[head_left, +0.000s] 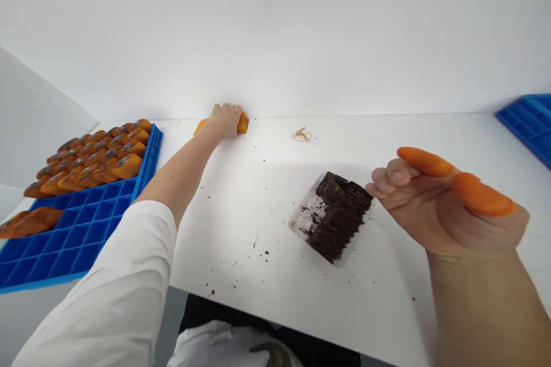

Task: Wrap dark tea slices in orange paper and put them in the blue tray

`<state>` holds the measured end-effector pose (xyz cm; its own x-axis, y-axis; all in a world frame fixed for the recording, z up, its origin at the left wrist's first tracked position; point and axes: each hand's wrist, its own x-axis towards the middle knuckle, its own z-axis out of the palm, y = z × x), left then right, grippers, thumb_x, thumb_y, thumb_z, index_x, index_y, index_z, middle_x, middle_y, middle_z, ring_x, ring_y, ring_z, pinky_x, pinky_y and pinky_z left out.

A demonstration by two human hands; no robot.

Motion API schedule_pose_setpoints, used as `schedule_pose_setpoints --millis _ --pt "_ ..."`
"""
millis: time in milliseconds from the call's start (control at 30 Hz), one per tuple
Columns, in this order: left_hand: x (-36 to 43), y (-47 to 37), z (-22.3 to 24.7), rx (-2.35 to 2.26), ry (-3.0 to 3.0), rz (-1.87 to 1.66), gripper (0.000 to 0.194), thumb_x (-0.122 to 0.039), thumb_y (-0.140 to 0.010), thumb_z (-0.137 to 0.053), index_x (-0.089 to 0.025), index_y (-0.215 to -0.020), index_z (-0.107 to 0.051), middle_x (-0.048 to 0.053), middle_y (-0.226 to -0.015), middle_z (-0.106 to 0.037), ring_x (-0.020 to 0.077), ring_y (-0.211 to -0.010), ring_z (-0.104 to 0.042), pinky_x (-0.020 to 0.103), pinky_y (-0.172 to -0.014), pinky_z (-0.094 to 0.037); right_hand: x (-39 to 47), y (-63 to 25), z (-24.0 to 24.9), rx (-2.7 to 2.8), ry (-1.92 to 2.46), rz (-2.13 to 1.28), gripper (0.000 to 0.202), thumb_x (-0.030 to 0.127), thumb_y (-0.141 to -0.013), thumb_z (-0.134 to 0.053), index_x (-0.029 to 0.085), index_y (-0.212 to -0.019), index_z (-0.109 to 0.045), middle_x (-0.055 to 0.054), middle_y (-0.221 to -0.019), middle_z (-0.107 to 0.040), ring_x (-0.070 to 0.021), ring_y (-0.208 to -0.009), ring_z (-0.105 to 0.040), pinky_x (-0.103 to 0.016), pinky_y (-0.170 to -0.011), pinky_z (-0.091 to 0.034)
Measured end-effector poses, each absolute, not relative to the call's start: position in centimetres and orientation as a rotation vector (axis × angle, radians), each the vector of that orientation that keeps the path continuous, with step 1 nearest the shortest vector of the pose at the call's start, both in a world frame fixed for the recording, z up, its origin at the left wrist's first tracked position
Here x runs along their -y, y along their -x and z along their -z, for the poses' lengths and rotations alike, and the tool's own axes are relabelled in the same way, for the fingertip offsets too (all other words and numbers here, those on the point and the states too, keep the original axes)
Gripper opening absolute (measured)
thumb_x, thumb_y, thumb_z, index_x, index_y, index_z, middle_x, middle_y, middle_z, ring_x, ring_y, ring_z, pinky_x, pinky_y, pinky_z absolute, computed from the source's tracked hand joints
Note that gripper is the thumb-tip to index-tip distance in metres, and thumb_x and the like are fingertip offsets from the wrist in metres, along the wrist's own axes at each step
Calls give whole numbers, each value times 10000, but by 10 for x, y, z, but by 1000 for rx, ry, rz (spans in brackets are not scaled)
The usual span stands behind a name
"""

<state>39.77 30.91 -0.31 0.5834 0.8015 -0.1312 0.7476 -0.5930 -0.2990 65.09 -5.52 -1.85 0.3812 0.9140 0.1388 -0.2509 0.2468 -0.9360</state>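
My left hand (226,120) reaches to the back of the table, its fingers curled over a small stack of flat orange pouches (243,123). The fingertips are partly hidden, so how many it grips does not show. My right hand (447,206) is raised palm up at the right, fingers loosely bent and nothing in them. Orange finger cots (482,194) cover its thumb and index finger. Just left of it sits a clear plastic box (296,223) holding a row of thin dark brown slabs (342,223), with one piece lying askew on top.
At left, a blue compartment tray (81,235) carries rows of filled orange pouches (94,155). Another blue tray (529,126) stands at the far right. Tangled rubber bands (302,135) lie near the back wall. Dark crumbs dot the white table (241,212).
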Motion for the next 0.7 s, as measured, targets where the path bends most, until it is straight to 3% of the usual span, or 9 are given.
schedule_pose_setpoints --millis 200,400,700 --pt "-309 -403 -5 1345 2710 -486 723 -259 -727 -832 -188 -1425 -658 155 -1374 -716 379 -1236 -684 475 -1085 -524 61 -658 15 798 1041 -885 473 801 -681 -923 458 -1005 -894 -18 -789 -595 -154 -722 -507 -432 -736 -483" --pt "-296 -406 -12 1378 2796 -527 644 -205 -719 -845 -212 -1344 -688 146 -1515 -643 334 -1125 -704 481 -971 -598 61 -656 13 815 1025 -904 513 791 -642 -961 447 -1017 -901 -17 -780 -613 -152 -714 -524 -448 -733 -481" --pt "-301 -411 -2 1411 2600 -561 824 -247 -737 -838 -146 -1526 -622 215 -1515 -609 378 -1211 -672 508 -1089 -565 59 -651 10 845 1031 -912 487 772 -688 -953 422 -1022 -900 -6 -787 -661 -131 -701 -560 -423 -721 -496"
